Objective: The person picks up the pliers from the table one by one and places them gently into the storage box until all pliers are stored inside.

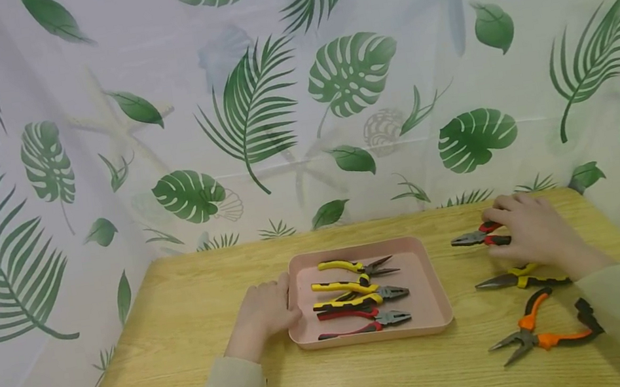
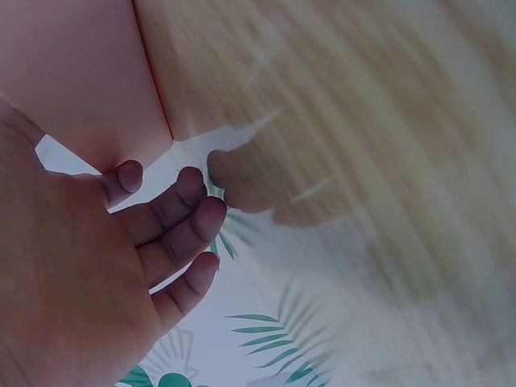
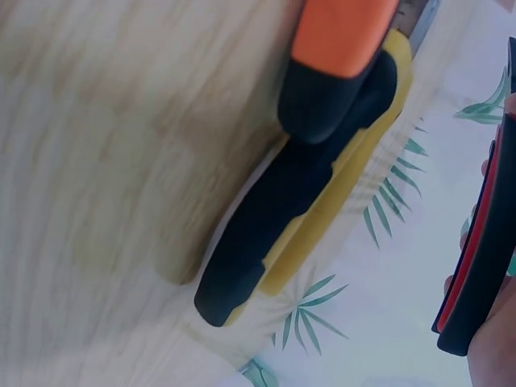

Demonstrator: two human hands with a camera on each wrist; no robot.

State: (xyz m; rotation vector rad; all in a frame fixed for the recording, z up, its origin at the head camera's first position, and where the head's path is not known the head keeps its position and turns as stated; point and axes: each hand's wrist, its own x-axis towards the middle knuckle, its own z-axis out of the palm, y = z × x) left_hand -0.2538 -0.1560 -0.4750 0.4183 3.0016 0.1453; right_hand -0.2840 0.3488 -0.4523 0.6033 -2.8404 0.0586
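A pink tray (image 1: 432, 282) sits mid-table and holds three pliers: yellow long-nose pliers (image 1: 356, 267), yellow combination pliers (image 1: 353, 290) and red pliers (image 1: 358, 322). My left hand (image 1: 267, 310) rests against the tray's left rim; in the left wrist view its fingers (image 2: 173, 214) lie relaxed beside the tray's corner (image 2: 81, 81). My right hand (image 1: 523, 228) reaches to the far right and grips the handles of red-and-black pliers (image 1: 478, 238) lying on the table. Their handle (image 3: 484, 242) shows at the right edge of the right wrist view, with a fingertip below it.
Two more pliers lie on the wooden table (image 1: 184, 317) under my right forearm: yellow-and-black long-nose pliers (image 1: 515, 280) (image 3: 298, 210) and orange-and-black pliers (image 1: 543, 327) (image 3: 347, 32). Leaf-print curtains (image 1: 295, 90) close off the back and both sides.
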